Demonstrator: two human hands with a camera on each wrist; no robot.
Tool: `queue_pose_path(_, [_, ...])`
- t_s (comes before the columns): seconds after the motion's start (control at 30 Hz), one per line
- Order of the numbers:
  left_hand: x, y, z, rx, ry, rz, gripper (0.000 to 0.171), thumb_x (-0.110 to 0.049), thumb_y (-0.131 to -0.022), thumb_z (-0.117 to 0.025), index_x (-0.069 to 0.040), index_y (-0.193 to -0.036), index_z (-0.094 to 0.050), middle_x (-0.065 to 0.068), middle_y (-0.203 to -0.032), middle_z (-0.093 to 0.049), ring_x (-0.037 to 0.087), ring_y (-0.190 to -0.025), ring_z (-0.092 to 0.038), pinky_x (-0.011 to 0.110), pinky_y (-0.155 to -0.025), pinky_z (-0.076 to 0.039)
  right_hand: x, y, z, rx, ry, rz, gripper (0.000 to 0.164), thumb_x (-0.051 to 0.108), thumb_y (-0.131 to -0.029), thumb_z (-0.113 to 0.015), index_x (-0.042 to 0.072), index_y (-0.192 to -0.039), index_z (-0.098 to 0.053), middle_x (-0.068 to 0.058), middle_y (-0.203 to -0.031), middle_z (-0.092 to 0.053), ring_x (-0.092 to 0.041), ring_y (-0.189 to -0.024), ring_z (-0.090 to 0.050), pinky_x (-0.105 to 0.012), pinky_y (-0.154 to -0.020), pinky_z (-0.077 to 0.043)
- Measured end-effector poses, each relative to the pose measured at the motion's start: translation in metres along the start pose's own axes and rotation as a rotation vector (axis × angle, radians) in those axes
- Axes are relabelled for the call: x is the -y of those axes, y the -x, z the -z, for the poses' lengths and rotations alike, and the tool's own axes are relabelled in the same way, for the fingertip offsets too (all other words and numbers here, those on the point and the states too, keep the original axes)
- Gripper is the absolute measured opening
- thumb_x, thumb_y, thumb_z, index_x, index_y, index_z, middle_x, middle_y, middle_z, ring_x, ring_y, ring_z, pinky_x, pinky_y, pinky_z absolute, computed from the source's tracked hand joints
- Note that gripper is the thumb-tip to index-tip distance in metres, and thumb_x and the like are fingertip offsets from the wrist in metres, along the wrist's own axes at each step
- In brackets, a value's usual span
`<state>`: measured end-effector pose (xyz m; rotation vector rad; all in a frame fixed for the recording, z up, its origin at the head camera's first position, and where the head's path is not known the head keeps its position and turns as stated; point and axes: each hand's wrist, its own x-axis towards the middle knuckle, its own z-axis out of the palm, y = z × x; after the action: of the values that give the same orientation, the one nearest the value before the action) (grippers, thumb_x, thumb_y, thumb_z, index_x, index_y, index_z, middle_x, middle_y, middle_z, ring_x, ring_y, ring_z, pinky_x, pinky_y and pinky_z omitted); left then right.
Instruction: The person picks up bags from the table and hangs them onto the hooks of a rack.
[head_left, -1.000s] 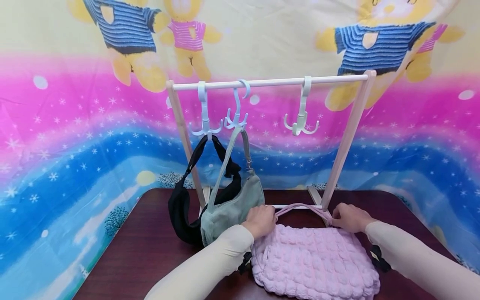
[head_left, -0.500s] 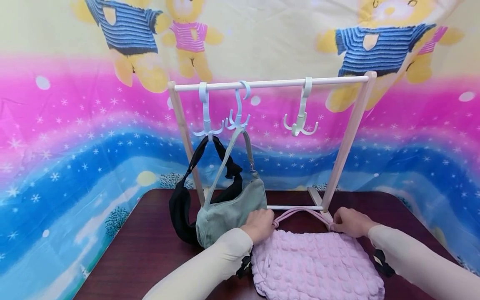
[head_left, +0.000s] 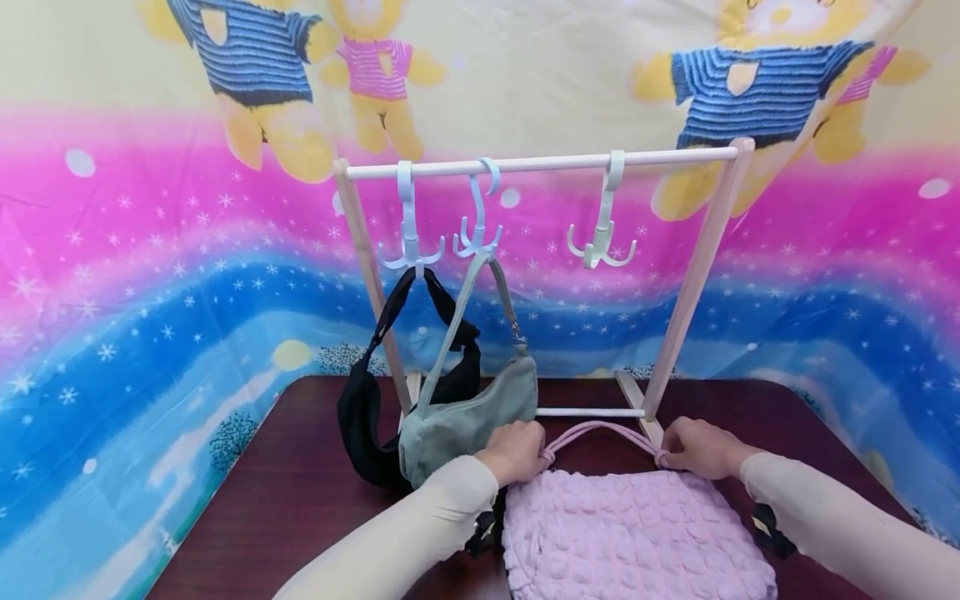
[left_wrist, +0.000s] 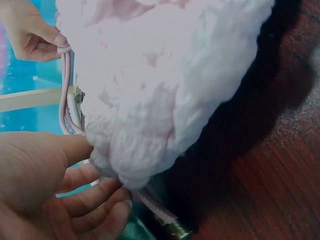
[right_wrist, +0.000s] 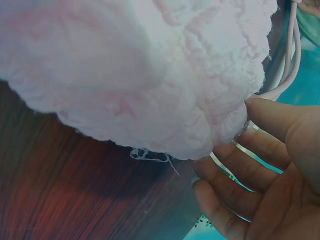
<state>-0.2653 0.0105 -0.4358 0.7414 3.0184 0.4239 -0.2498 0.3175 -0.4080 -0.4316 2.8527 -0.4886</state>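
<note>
A pink puffy quilted bag (head_left: pixel 637 533) lies low in the head view, its cord handle (head_left: pixel 600 425) arching up behind the top edge. My left hand (head_left: pixel 513 452) grips the handle's left end by a knot. At the right end, my right hand (head_left: pixel 705 447) pinches the other knot. The left wrist view shows the left hand's thumb and fingers (left_wrist: pixel 95 200) around the bag's corner, with a cord and a metal end below. In the right wrist view, the right thumb and fingers (right_wrist: pixel 250 170) are at the opposite corner, near a loose thread (right_wrist: pixel 150 156).
Behind stands a wooden rack (head_left: pixel 540 164) with white multi-prong hooks. A black bag (head_left: pixel 360 425) hangs from the left hook and a green corduroy bag (head_left: pixel 465 425) from the middle one, close to my left hand. The right hook (head_left: pixel 600 246) holds nothing. All stand on a dark table (head_left: pixel 300 467).
Both hands and the pink bag have moved slightly toward me, and the handle now arches more clearly above the bag. The green bag has shifted a little on its hook.
</note>
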Motion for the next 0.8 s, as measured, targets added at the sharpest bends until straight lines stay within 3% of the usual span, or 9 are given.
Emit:
queue_pose_path(0.47, [-0.005, 0.015, 0.013, 0.064, -0.056, -0.011, 0.046, -0.023, -0.089, -0.07, -0.02, -0.054, -0.04, -0.007, -0.053, -0.04, 0.009, -0.055, -0.046, 0.03, -0.052, -0.038, 0.007, 0.007, -0.009, -0.016, 0.016, 0.06, 0.014, 0.02, -0.087, -0.078, 0.017, -0.075, -0.071, 0.01, -0.061, -0.053, -0.007, -0.056, -0.044, -0.026, -0.055, -0.035])
queue_pose_path(0.67, [-0.006, 0.015, 0.012, 0.082, -0.077, -0.014, 0.044, -0.024, -0.088, -0.072, -0.019, -0.055, -0.043, -0.007, -0.055, -0.045, 0.009, -0.055, -0.048, 0.03, -0.052, -0.039, 0.006, 0.006, -0.013, -0.016, 0.034, 0.074, 0.022, 0.02, -0.085, -0.079, 0.021, -0.067, -0.067, 0.013, -0.057, -0.046, -0.004, -0.053, -0.04, -0.024, -0.051, -0.032])
queue_pose_path(0.8, [-0.007, 0.016, 0.014, 0.095, -0.071, -0.014, 0.042, -0.024, -0.087, -0.073, -0.019, -0.056, -0.045, -0.007, -0.055, -0.046, 0.008, -0.055, -0.048, 0.029, -0.052, -0.039, 0.008, 0.007, -0.012, 0.001, 0.048, 0.077, 0.017, 0.02, -0.085, -0.079, 0.023, -0.07, -0.071, 0.011, -0.059, -0.053, -0.005, -0.055, -0.042, -0.025, -0.053, -0.034])
